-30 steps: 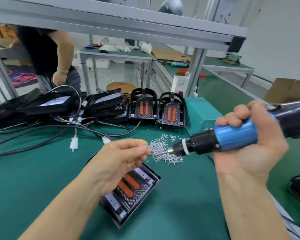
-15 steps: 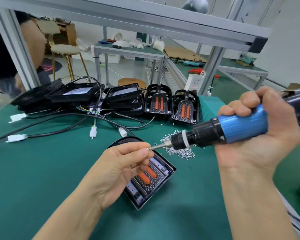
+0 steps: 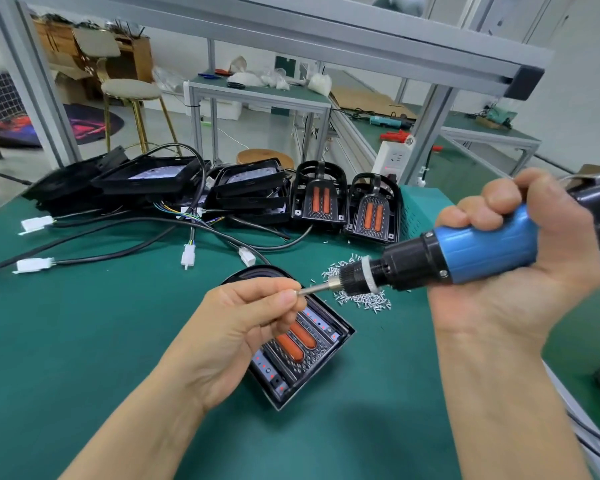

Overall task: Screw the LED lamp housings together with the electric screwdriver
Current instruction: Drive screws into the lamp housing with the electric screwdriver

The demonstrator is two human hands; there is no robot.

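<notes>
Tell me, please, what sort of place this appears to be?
Probably a small electronics assembly workshop: green-matted workbench with aluminium framing, stacked lamp housings with loose cables, and a pile of screws.

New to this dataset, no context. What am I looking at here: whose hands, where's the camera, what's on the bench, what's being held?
No robot here: a person's two bare hands, filmed from a camera worn on their head, looking forward and down. The right hand grips a blue electric screwdriver. The left hand pinches at the bit tip, probably seating a screw, though the screw itself is hidden. Below lies an open LED lamp housing on the green bench mat. Beside it is a pile of loose screws. Behind are more housings and cables with white connectors.
</notes>
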